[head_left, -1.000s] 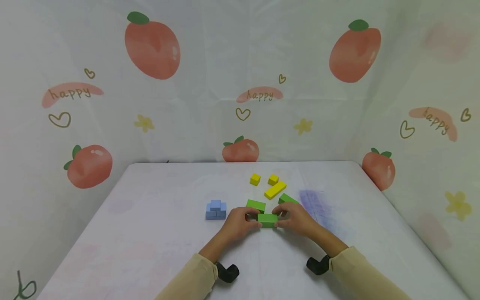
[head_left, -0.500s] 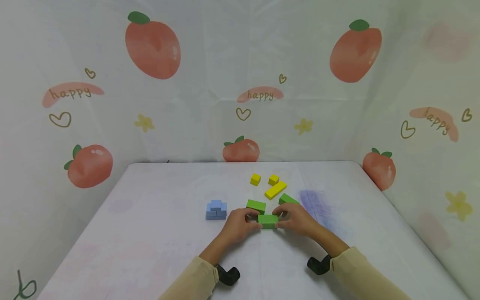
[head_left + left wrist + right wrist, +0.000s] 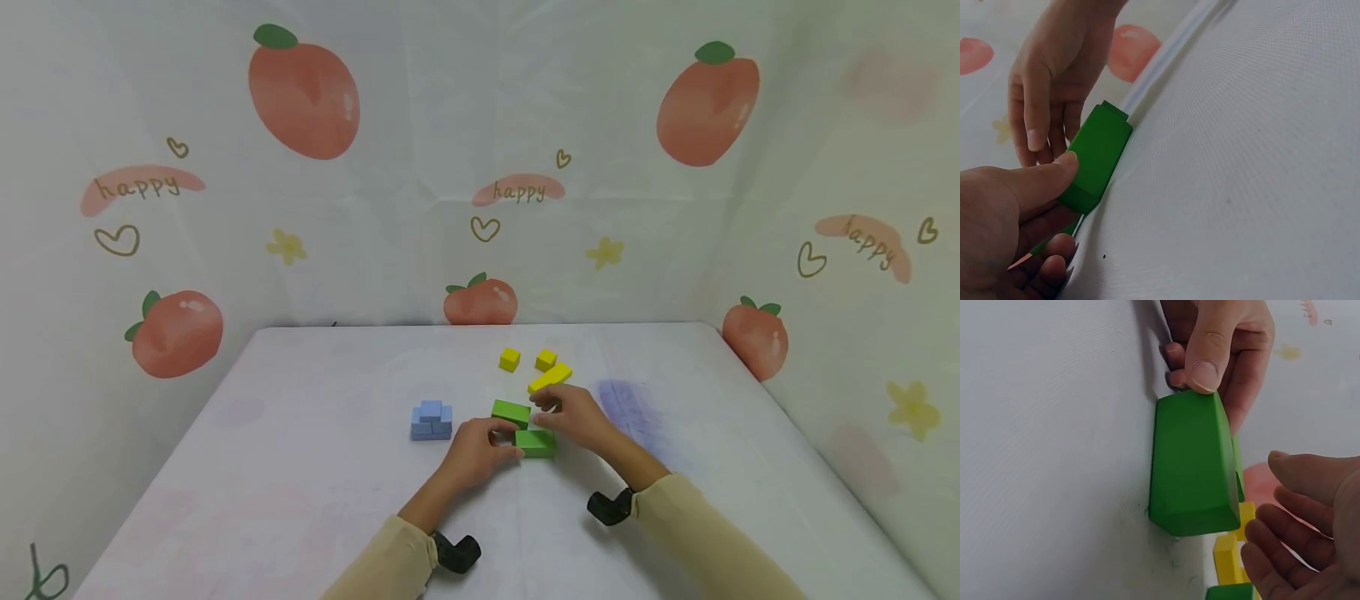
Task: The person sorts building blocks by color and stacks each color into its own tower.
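Note:
A green block (image 3: 535, 443) lies on the white table in front of the person. My left hand (image 3: 472, 454) holds its left end, with the thumb (image 3: 1054, 178) on the near side. My right hand (image 3: 576, 417) is raised just behind and to the right of this block, apart from it. Its fingers are loosely bent around nothing, as the right wrist view shows. Directly behind the held block lies a second green block (image 3: 512, 412). A third green block (image 3: 1230, 592) appears at the lower edge of the right wrist view; the right hand hides it in the head view.
Small blue blocks (image 3: 431, 421) form a little stack left of the hands. Farther back lie two yellow cubes (image 3: 510, 359) and a long yellow block (image 3: 550, 378), partly near the right fingers. A printed cloth wall (image 3: 375, 250) encloses the table's back and sides.
My right hand has let go of the front green block's right end and moved back and slightly left, covering the third green block. The left hand has stayed in place.

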A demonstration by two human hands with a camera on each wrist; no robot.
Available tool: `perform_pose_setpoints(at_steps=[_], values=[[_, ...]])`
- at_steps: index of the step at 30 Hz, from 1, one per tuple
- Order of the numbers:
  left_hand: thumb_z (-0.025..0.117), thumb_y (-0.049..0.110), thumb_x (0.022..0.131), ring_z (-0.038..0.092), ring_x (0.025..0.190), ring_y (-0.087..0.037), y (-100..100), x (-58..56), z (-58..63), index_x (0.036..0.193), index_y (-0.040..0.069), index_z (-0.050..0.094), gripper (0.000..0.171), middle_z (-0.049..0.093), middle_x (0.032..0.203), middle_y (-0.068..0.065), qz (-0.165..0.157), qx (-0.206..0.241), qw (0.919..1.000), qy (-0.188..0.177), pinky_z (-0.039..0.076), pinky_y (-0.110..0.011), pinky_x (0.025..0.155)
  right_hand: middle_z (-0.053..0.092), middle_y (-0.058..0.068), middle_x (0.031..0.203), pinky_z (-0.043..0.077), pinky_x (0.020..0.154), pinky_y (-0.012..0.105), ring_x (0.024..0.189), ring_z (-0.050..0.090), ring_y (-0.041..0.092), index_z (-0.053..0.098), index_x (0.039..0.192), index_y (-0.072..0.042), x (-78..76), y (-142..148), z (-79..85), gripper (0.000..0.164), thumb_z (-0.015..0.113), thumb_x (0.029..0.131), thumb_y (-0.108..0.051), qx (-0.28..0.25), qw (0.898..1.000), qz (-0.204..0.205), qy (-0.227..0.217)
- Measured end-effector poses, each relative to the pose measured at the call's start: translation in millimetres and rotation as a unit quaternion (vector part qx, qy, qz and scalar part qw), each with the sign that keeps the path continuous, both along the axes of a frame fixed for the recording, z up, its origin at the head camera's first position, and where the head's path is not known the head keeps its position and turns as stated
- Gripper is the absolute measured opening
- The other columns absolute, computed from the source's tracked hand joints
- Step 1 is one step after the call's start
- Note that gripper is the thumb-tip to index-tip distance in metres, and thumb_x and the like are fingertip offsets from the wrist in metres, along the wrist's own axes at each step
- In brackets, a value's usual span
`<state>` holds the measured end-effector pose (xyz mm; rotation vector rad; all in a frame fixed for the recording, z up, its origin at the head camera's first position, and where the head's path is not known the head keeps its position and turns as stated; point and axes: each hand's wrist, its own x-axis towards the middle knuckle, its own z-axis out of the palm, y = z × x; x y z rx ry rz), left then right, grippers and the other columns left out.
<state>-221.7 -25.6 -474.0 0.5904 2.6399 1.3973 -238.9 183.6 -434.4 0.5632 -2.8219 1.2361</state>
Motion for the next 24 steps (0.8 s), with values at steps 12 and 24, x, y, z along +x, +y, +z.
perform_pose_setpoints(at_steps=[12, 24], values=[[0.08, 0.021, 0.081, 0.051, 0.071, -0.009, -1, 1.2, 0.9, 0.112, 0.011, 0.073, 0.033, 0.063, 0.089, 0.008, -0.003, -0.001, 1.0, 0.004, 0.042, -0.026, 0.062, 0.069, 0.005, 0.101, 0.051, 0.081, 0.039, 0.09, 0.063, 0.021, 0.07, 0.109, -0.002, -12.1, -10, -11.1, 0.03, 0.078, 0.081, -0.011, 0.027, 0.999, -0.011, -0.025], [0.08, 0.022, 0.081, 0.051, 0.071, -0.01, -1, 0.7, 1.4, 0.112, 0.012, 0.073, 0.033, 0.062, 0.088, 0.008, -0.001, -0.003, 1.0, -0.001, 0.043, -0.026, 0.062, 0.068, 0.0, 0.093, 0.051, 0.079, 0.037, 0.086, 0.062, 0.016, 0.072, 0.108, -0.005, -13.2, -11, -9.8, 0.028, 0.078, 0.082, -0.012, 0.054, 0.998, -0.01, -0.024]])
